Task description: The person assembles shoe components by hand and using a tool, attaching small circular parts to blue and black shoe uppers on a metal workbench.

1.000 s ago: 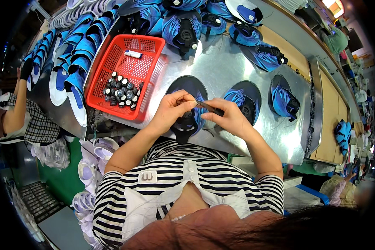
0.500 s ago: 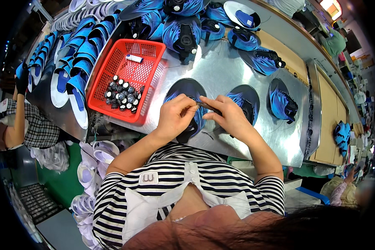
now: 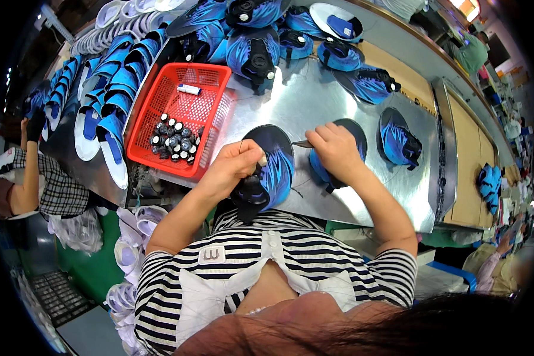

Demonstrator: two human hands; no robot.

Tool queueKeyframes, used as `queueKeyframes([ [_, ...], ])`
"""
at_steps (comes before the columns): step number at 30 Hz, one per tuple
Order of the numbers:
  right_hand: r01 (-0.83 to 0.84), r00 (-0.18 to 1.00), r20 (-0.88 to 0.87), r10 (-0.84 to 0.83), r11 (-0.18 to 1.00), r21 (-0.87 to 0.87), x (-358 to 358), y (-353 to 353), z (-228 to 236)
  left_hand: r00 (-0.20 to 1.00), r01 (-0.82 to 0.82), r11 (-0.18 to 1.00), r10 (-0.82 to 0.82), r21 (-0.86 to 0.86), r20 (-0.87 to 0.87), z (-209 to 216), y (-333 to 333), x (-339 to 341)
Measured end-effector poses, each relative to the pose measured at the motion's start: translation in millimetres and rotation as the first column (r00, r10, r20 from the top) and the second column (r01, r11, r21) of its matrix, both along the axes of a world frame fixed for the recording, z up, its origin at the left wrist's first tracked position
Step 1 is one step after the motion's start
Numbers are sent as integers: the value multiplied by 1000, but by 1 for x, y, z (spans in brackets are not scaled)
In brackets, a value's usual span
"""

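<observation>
In front of me a blue and black shoe upper [image 3: 279, 169] lies on the metal tabletop. Over its left side is my left hand [image 3: 234, 166], fingers pinched together; what they hold, if anything, is too small to name. My right hand [image 3: 338, 153] is closed around a thin dark pointed tool [image 3: 302, 143], its tip sticking out leftward past the fingers. Partly beneath that hand lies a second shoe upper [image 3: 320, 169]. A third shoe upper [image 3: 399, 142] sits farther right, apart from both hands.
To the left stands a red plastic basket [image 3: 137, 127] holding several black round dials with white tops [image 3: 175, 141] and a white marker [image 3: 189, 89]. More blue uppers [image 3: 253, 50] are piled at the back. Stacked uppers [image 3: 110, 101] line the left, where a co-worker [image 3: 32, 178] is.
My hands have moved apart: the left drew back to the left and the right went rightward with the pointed tool. The upper in front of me now shows more.
</observation>
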State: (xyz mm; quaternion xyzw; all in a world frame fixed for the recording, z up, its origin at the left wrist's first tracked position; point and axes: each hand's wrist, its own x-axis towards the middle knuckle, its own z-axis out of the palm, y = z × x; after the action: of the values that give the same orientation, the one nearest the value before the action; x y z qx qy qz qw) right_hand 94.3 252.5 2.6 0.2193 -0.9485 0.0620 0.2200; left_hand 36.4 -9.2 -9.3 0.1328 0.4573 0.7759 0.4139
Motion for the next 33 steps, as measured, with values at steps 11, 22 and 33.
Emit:
queueKeyframes([
  [11,161,987,103,-124,768,-620,7,51,7,222,-461,883,204,82,-953,57,19,8],
  [22,360,931,293,-219,692,-626,63,56,-58,-244,-537,829,-327,-153,-913,-41,180,-136],
  [33,107,951,301,64,849,-517,-46,-49,-61,261,-478,832,-171,-281,-950,45,-15,-131],
])
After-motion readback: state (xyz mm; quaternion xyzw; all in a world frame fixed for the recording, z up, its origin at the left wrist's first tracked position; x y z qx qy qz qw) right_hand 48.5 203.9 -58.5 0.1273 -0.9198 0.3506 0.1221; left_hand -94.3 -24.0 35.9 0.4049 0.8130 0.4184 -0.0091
